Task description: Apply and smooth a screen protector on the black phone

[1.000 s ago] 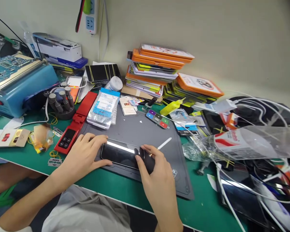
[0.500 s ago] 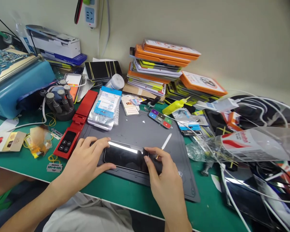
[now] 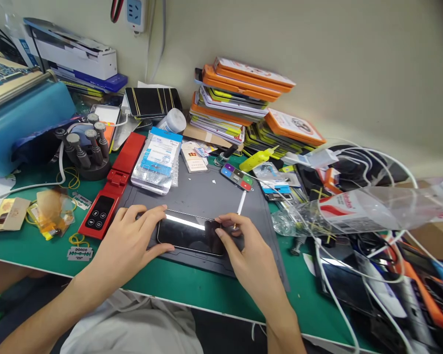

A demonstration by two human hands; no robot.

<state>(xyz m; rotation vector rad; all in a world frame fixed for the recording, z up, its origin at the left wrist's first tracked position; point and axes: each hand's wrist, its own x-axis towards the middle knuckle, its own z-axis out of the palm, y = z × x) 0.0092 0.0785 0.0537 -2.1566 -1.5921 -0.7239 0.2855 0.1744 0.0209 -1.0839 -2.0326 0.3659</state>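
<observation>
A phone (image 3: pixel 189 237) with a dark glossy screen lies lengthwise across the grey work mat (image 3: pixel 202 196), a bright light streak reflected along its far edge. Its left end sits between the thumb and fingers of my left hand (image 3: pixel 132 241), which is closed on it. At the other end, my right hand (image 3: pixel 252 258) pinches the phone's right edge, thumb over the screen corner and fingers at the far side. A slim white stick (image 3: pixel 241 202) lies just beyond my right fingers. The phone's underside is hidden.
Left of the mat are a red hinged tool (image 3: pixel 105 201), a screwdriver stand (image 3: pixel 90 157) and razor blade packets (image 3: pixel 80 252). Packaged parts (image 3: pixel 158 157) and stacked orange boxes (image 3: pixel 243 88) stand behind. A plastic bottle (image 3: pixel 354 209) and tangled cables crowd the right.
The view has turned slightly right, so everything appears further left and higher. My right wrist has swung outward to the right. Both hands keep their hold on the phone.
</observation>
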